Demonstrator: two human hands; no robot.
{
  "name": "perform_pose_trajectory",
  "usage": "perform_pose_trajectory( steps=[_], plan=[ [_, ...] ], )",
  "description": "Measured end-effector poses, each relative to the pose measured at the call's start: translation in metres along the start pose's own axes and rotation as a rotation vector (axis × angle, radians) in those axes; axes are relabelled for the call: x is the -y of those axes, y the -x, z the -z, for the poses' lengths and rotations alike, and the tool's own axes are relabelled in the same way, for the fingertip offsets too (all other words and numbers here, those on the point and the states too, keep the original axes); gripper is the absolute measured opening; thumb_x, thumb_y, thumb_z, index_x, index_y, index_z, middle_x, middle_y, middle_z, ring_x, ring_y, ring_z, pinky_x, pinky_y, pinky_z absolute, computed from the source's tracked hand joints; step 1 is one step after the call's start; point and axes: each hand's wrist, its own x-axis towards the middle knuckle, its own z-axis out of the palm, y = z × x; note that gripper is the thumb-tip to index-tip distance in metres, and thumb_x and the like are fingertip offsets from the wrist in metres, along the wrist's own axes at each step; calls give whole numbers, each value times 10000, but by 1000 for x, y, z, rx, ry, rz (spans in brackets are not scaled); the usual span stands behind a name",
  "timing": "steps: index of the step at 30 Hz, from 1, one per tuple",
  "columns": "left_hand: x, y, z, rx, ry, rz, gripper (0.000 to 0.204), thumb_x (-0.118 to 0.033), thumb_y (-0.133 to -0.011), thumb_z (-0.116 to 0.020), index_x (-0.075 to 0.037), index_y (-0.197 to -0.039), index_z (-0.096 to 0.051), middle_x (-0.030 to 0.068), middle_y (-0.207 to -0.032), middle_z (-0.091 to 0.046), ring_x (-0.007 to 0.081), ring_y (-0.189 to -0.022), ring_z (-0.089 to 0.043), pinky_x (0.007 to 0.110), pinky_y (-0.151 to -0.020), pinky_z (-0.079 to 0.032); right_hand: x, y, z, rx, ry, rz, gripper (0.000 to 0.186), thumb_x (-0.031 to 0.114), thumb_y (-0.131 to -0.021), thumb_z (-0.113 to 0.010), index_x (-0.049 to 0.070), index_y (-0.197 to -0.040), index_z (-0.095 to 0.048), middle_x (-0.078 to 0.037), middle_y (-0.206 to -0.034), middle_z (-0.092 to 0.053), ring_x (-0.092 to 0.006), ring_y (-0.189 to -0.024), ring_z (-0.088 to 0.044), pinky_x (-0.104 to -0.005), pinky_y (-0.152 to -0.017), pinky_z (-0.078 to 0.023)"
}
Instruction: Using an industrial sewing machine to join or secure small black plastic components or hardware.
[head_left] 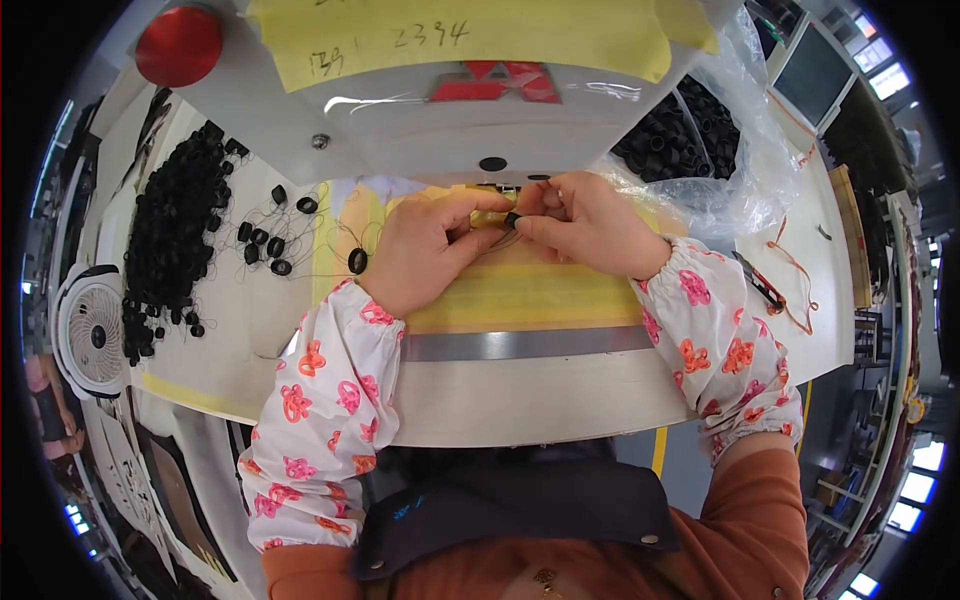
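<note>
Pinching a small black piece (511, 220) between the thumb and fingers of the right hand (590, 222), just above the middle of the view toward 12 o'clock, in front of a white machine (440, 130). Curling the left hand (415, 250) in from the 9 o'clock side, holding its thumb and forefinger slightly apart right beside the piece, leaving any left-hand grip on it impossible to tell. Working over yellow tape (480, 305) on the pale bench (520, 395), with a metal strip (520, 345) crossing toward 6 o'clock. Having a loose black loop (358, 261) just beside the left wrist, more threaded black loops (260, 236) scattered farther out between 9 and 10 o'clock, and a big black heap (175, 235) beyond those. Having a clear plastic bag (765, 150) of black rings (675, 140) between 1 and 2 o'clock, a slim hand tool (762, 285) at 3 o'clock and a white fan (95, 332) at 9 o'clock. Wearing flower-printed white sleeve covers (325, 420) on both forearms
</note>
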Motion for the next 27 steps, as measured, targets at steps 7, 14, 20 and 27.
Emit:
perform_pose_trajectory(
  steps=[7, 14, 20, 27],
  plan=[
    [-1, -5, -6, -60, -10, 81, 182, -102, -749, -629, -35, -918, -627, 44, -533, -503, 106, -466, -448, 250, -461, -341, -6, 2, -7, -180, 189, 128, 133, 52, -766, -602, -9, -825, -498, -89, -657, -564, -168, -547, -562, -279, -485, -439],
    [-3, -16, -11, -114, -188, 180, 297, -254, -765, -644, 34, -697, -620, 9, -461, -455, 63, -438, -362, 253, -420, -298, -20, -6, -10, -482, 505, 489, 74, 15, -717, -599, -18, -724, -533, -153, -650, -549, -318, -592, -539, -352, -522, -431],
    [-5, -16, -11, -178, -100, 313, 377, -344, -757, -657, 21, -669, -624, 16, -472, -488, 61, -444, -399, 252, -424, -327, -19, -10, -12, -497, 434, 457, 74, -2, -698, -594, -22, -699, -523, -154, -644, -547, -310, -582, -542, -353, -516, -426],
    [3, -13, -11, -170, -96, 286, 363, -370, -766, -641, -8, -737, -652, 17, -488, -507, 64, -464, -430, 248, -444, -349, -18, -10, -15, -507, 423, 431, 77, -13, -688, -585, -19, -686, -508, -157, -630, -540, -316, -577, -538, -362, -513, -423]
  ],
)
